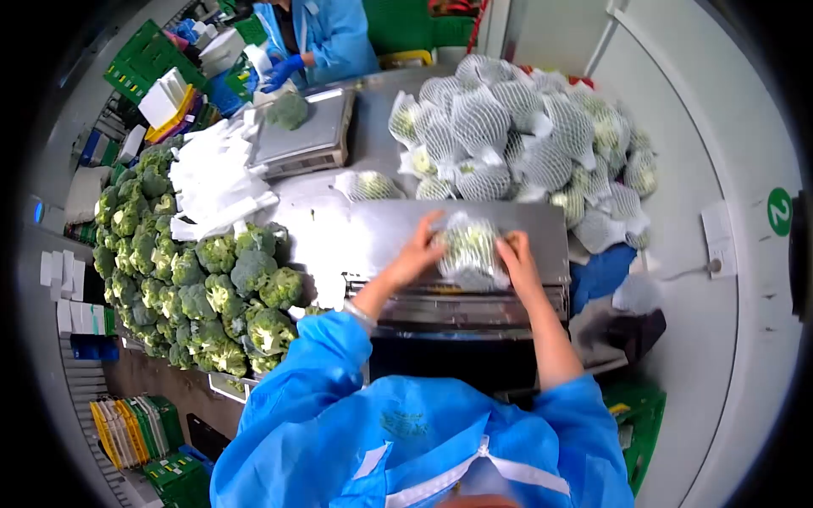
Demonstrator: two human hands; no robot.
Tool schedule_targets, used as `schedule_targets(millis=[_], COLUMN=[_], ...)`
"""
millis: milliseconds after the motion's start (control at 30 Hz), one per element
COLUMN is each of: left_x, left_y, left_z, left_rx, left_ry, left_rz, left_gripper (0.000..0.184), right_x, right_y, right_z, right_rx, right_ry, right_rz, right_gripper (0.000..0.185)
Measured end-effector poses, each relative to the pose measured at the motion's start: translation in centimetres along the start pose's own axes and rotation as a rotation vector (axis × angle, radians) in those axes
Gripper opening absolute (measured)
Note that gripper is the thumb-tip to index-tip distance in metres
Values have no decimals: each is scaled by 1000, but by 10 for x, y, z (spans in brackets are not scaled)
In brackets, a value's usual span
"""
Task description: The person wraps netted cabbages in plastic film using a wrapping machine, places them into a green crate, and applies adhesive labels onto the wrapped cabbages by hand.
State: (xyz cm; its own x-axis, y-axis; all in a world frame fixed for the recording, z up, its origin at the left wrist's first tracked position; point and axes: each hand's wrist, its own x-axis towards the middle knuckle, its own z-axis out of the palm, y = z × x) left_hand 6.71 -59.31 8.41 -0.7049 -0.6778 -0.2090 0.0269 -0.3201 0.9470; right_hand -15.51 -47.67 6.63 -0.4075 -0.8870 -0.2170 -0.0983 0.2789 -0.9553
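Note:
Between my two hands is a pale green and white vegetable head (469,251) in shiny clear wrapping, at the front of a flat metal machine plate (381,222). My left hand (413,252) presses against its left side, thumb and fingers curved. On the opposite side, my right hand (518,261) grips it with bent fingers. Glare on the wrapping hides the exact kind of vegetable. Behind the plate lies another pale head (369,185) in white netting. A large pile of netted heads (483,123) rises at the back right.
Broccoli heads (182,279) are heaped on the left, beside white bags or sleeves (216,173). A scale (309,135) carries one broccoli head (288,111). Across the table stands a co-worker (343,38) in blue gloves. A blue cloth (600,275) lies right of the machine.

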Motion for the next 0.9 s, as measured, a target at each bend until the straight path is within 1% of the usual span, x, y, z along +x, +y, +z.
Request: schedule_targets(millis=[33,67,100,133,200,233,267,300,333,367,400,433,467,500,533,600,633,667,700,800,833,900], left_x=[-7,-16,-17,-21,-22,-26,-31,-48,-69,-89,-111,-133,-148,-161,-169,-184,-192,-197,-208,-257,-264,-273], left_y=[6,7,1,10,15,9,1,11,23,22,44,68,55,43,29,-19,-9,-15,-33,-102,-110,-102], left_z=[1,2,3,9,16,17,18,20,23,24,35,42,40,41,43,39,45,44,39,20,18,27], left_rx=[282,563,662,707,649,559,469,428,392,286,1,-75,-93,-131,-166,-257,-378,-316,-257,-95,-39,-146], left_ry=[-85,-164,-132,-82,12,54,92,23,-34,-44,-122,-182,-211,-219,-235,-249,-217,-231,-244,-263,-271,-25], left_rz=[129,245,304,260,144,68,-3,-68,-187,-264,-336,-550,-687,-805,-915,-1026,-1095,-996,-897,-623,-534,-567], left_gripper=[83,101,112,107,102,101,100,101,104,100,80,75,72,71,70,99,83,78,72,58,53,38], right_x=[-10,-12,-16,-19,-25,-26,-43,-59,-75,-98,-122,-141,-157,-170,-182,-200,-207,-211,-216,-233,-239,-249], right_y=[-4,11,12,6,-9,-26,-44,-47,-48,-65,-83,-81,-78,-83,-77,-56,-35,-15,-5,16,25,58], right_z=[-3,-4,-4,-1,-3,-6,-7,-10,-12,-14,-16,-19,-20,-18,-16,-9,-5,-2,-2,-4,-2,10], right_rx=[145,69,32,-3,109,161,141,49,-38,-125,-212,-303,-388,-339,-257,-271,-400,-528,-609,-650,-602,-196], right_ry=[-121,-170,-185,-196,-238,-252,-243,-293,-344,-392,-443,-472,-500,-591,-625,-615,-567,-515,-461,-276,-223,-107], right_rz=[-25,-149,-185,-220,-11,82,127,113,107,135,165,99,29,172,314,386,261,136,140,211,130,218], right_gripper=[54,67,68,69,66,64,60,62,64,66,68,68,68,68,68,70,72,73,76,70,57,49])
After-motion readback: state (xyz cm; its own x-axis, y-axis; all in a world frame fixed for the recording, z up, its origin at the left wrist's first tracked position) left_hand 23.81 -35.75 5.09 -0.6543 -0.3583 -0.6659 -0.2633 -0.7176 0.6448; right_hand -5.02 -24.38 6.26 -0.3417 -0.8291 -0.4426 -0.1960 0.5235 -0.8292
